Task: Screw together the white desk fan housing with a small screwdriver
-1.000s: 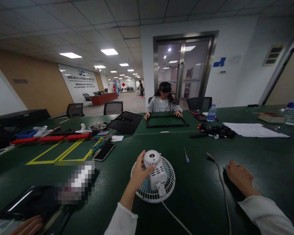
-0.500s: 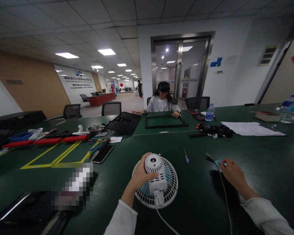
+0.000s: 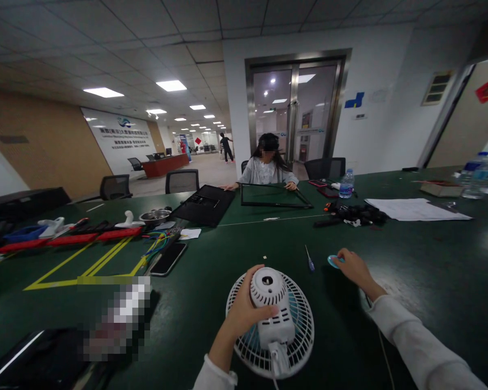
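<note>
A white electric fan with a round grille lies face down on the green table, its motor housing upward. My left hand is closed around that housing, thumb on the near side and fingers on the far side. To the right, my right hand pinches a small light-blue round piece above the table; its exact kind is hard to make out. A small screwdriver with a blue handle lies between the fan and my right hand. The cable runs below my right forearm.
Across the table a person holds a black rectangular frame beside a black panel. A phone lies at the left near coloured wires. Farther right are a water bottle, black straps and white papers.
My right hand has moved left and away from me with the blue piece, off the cable. The fan and my left hand appear lower and farther right. Opposite, the person has tilted up the black frame.
</note>
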### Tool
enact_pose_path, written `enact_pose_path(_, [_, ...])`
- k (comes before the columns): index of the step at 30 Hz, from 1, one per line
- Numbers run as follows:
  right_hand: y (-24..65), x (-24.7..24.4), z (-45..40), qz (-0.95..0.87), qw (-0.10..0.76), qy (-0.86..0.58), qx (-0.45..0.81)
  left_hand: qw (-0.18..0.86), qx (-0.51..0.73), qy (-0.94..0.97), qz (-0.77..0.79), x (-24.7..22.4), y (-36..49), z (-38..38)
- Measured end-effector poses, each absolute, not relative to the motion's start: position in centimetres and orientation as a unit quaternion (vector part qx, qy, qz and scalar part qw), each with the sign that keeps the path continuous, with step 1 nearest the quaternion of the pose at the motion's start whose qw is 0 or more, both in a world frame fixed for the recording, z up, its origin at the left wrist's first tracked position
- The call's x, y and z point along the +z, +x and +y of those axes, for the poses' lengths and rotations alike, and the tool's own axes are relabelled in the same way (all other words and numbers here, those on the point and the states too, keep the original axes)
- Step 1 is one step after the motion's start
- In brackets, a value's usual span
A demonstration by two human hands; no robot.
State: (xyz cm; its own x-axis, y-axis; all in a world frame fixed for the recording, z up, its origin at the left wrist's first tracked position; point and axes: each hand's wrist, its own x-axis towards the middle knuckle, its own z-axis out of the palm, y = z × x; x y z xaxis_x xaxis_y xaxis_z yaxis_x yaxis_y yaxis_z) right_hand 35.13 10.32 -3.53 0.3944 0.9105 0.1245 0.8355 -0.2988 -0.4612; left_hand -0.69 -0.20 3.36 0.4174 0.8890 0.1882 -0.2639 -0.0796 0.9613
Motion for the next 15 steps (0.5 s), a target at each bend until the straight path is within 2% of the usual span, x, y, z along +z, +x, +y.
enact_pose_path(4, [33.5,-4.0,10.8,-0.518,0.295,-0.795,0.113,0.614,0.482,0.564,0.271,3.1,-0.5,-0.6])
enact_pose_path(8, [33.3,-3.1,11.4,-0.436,0.412,-0.779,0.182,0.605,0.491,0.559,0.284,3.0,-0.4,-1.0])
enact_pose_path(12, [33.1,-1.9,12.0,-0.336,0.529,-0.709,0.323,0.613,0.487,0.551,0.288,2.7,-0.2,-1.1])
enact_pose_path(15, [32.4,-1.2,11.9,-0.276,0.610,-0.597,0.443,0.608,0.500,0.546,0.288,2.5,-0.1,-1.1])
